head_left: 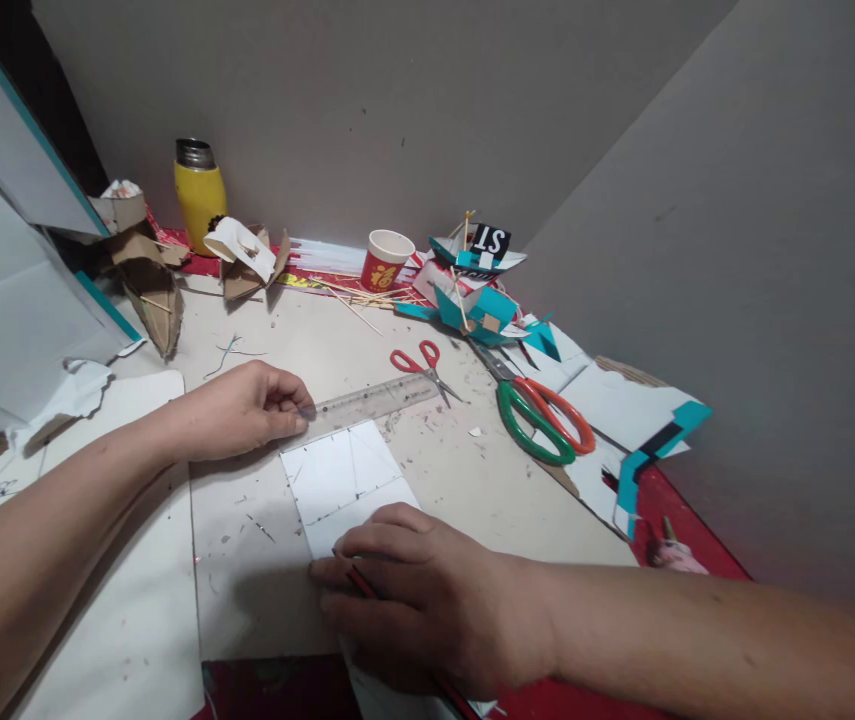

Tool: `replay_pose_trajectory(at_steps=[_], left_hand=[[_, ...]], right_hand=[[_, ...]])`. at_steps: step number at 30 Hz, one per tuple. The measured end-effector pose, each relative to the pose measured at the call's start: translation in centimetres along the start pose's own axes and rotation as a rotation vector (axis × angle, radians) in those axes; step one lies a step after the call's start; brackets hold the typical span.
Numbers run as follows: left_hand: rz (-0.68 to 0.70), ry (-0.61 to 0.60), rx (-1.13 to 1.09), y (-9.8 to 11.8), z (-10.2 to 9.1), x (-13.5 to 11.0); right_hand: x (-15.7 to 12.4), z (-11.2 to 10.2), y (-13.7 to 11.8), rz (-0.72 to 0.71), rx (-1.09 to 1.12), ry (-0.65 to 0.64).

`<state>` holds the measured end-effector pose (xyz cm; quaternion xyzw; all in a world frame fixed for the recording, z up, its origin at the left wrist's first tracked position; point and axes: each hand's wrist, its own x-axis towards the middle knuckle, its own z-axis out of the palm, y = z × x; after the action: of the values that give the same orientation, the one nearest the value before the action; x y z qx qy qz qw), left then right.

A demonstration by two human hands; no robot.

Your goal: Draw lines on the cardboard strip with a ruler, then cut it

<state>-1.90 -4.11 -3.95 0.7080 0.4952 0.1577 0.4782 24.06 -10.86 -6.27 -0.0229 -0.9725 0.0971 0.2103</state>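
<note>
My left hand (254,410) pinches the left end of a clear ruler (367,401), which lies on the work surface just beyond a white paper strip (348,475). Thin pencil lines cross the strip. Over the near part of that strip rests my right hand (427,600), its fingers closed around a dark red and black pencil (362,580). Part of the pencil and the strip's near end are hidden under the hand. Small scissors with red handles (427,362) lie against the ruler's far end.
Big scissors with green and orange handles (539,415) lie to the right, beside cut white card (607,400). Along the back stand a yellow bottle (200,205), a red paper cup (386,262), cardboard pieces (149,295) and teal paper boats (476,305), near thin wooden sticks (356,310).
</note>
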Motion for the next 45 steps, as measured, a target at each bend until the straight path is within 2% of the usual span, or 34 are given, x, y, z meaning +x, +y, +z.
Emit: replay_pose_trajectory(at_steps=[16, 22, 26, 31, 35, 45], left_hand=[[-0.006, 0.015, 0.003, 0.44, 0.14, 0.00], [0.007, 0.002, -0.003, 0.28, 0.12, -0.07], [0.014, -0.001, -0.007, 0.21, 0.06, -0.06], [0.009, 0.000, -0.013, 0.27, 0.08, -0.13], [0.001, 0.004, -0.003, 0.40, 0.13, -0.08], [0.001, 0.003, 0.015, 0.46, 0.07, -0.12]], right_hand=[[-0.09, 0.09, -0.10, 0.004, 0.000, 0.003], [-0.10, 0.00, -0.08, 0.008, -0.008, -0.039], [-0.01, 0.02, -0.07, 0.000, -0.004, 0.020], [0.15, 0.01, -0.07, 0.005, -0.004, 0.015], [0.30, -0.06, -0.09, 0.000, 0.004, 0.060], [0.10, 0.01, -0.12, 0.000, 0.001, 0.040]])
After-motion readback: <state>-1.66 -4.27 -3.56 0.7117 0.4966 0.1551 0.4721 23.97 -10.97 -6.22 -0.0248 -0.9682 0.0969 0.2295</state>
